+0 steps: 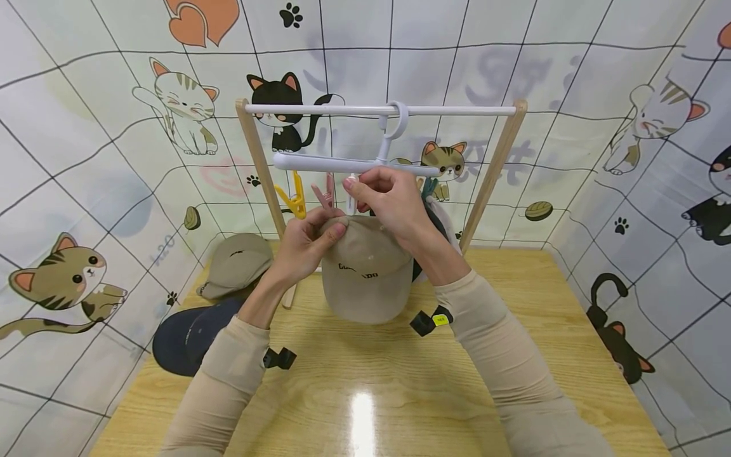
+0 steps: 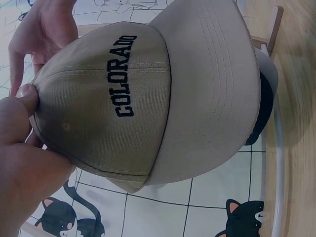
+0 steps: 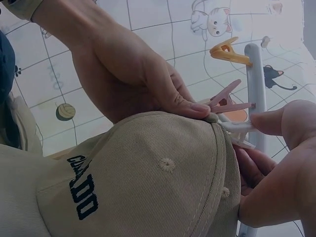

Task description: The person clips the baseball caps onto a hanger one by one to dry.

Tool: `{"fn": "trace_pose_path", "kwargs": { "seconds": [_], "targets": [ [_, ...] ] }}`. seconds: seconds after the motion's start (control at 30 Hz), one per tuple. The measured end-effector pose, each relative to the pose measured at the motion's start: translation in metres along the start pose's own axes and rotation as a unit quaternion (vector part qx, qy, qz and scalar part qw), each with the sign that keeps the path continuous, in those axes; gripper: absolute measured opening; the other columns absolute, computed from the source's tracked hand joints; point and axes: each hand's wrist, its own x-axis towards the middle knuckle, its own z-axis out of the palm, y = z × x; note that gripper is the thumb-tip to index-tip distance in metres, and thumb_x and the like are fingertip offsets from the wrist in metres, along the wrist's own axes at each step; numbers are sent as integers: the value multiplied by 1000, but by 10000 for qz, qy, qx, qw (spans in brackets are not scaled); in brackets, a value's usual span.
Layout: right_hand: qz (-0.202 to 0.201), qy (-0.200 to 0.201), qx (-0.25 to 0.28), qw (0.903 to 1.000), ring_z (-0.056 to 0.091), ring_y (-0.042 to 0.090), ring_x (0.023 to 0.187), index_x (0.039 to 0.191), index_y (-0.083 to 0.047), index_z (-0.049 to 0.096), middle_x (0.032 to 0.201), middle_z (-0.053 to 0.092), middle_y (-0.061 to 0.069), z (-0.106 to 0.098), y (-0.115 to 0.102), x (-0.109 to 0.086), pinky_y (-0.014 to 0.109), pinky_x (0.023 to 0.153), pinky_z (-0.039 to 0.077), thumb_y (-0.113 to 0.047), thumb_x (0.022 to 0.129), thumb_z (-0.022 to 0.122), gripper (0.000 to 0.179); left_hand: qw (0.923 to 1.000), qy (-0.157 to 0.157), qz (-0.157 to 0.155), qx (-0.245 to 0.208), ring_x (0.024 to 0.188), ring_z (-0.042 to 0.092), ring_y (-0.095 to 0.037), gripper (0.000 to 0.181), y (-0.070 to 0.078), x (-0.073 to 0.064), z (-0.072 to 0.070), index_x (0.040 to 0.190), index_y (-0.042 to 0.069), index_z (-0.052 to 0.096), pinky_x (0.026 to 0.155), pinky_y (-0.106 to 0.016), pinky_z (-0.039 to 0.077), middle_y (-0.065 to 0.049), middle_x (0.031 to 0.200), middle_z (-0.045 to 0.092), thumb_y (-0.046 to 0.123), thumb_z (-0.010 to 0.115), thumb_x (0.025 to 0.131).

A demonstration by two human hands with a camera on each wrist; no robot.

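Note:
A beige cap (image 1: 365, 298) with COLORADO lettering (image 2: 123, 76) hangs crown up, its brim pointing down. My left hand (image 1: 305, 246) pinches the top of its crown between thumb and fingers. Just above, my right hand (image 1: 396, 203) pinches a white clip (image 3: 238, 129) at the crown's top edge; how far the clip bites the fabric is hidden. This clip sits under the pale hanger (image 1: 325, 164), beside a pink clip (image 1: 327, 192) and a yellow clip (image 1: 296, 198). Right of my right hand is a dark green clip (image 1: 429, 188).
The hanger hooks over the white bar (image 1: 457, 111) of a wooden-legged rack (image 1: 493, 174). Behind the beige cap at right hangs a dark item (image 1: 436, 222), partly hidden. On the table (image 1: 514, 355) at left lie an olive-beige cap (image 1: 240, 260) and a navy cap (image 1: 183, 339).

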Motion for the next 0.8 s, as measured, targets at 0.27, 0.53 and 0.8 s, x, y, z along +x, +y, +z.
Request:
{"fn": "trace_pose_path", "kwargs": {
  "seconds": [0.27, 0.53, 0.8],
  "targets": [
    [24, -28, 48, 10000, 72, 17, 79, 107, -5, 79, 88, 75, -2, 0, -1, 0, 28, 75, 61, -23, 106, 81, 18, 9998, 50, -114, -132, 100, 70, -1, 23, -2, 0, 0, 131, -8, 73, 85, -16, 58, -12, 122, 79, 5, 67, 113],
    [46, -47, 53, 10000, 72, 16, 80, 108, -6, 79, 89, 75, -3, -1, -1, 1, 31, 78, 62, -23, 106, 82, 18, 9995, 136, -171, -226, 99, 69, -2, 23, -1, 1, 2, 131, -7, 72, 85, -17, 58, -12, 120, 78, 6, 69, 112],
    [-19, -52, 38, 10000, 72, 15, 79, 106, -5, 79, 89, 76, -4, -2, 0, 1, 27, 76, 62, -22, 107, 81, 18, 9988, 227, -355, -242, 97, 67, -4, 23, 2, 2, 5, 131, -7, 72, 83, -18, 57, -19, 121, 77, 6, 69, 112]
  ]
}}
